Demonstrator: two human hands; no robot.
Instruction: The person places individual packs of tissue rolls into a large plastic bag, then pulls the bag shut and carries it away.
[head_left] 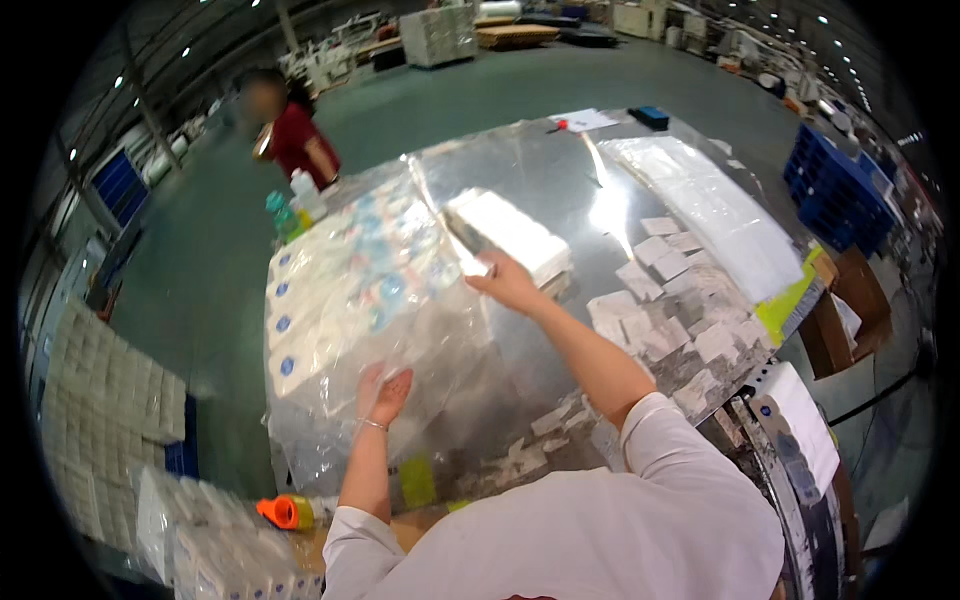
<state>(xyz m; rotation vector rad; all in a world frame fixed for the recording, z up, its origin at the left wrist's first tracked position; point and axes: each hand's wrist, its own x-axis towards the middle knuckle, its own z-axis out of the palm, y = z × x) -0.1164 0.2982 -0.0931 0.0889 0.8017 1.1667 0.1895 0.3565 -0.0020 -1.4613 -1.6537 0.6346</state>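
A large clear plastic bag (440, 345) with pale blue and pink print lies on the metal table. Inside it, at the left, are several white soft packs (310, 300) with round blue marks on their ends. My right hand (508, 284) is closed, pinching the bag's edge between thumb and fingers. My left hand (388, 395) is at the bag's near part, fingers apart and palm up; clear film covers part of it. Whether it lies inside the bag or under a loose fold, I cannot tell. Just beyond my right hand sits a white wrapped stack (512, 232).
Paper pieces (665, 300) litter the table's right side, beside a pile of flat clear bags (705, 215). Bottles (306, 192) stand at the far left corner. An orange tape dispenser (288, 512) lies at the near edge. Wrapped packs (215, 545) stand lower left. Someone in dark red (297, 145) is beyond.
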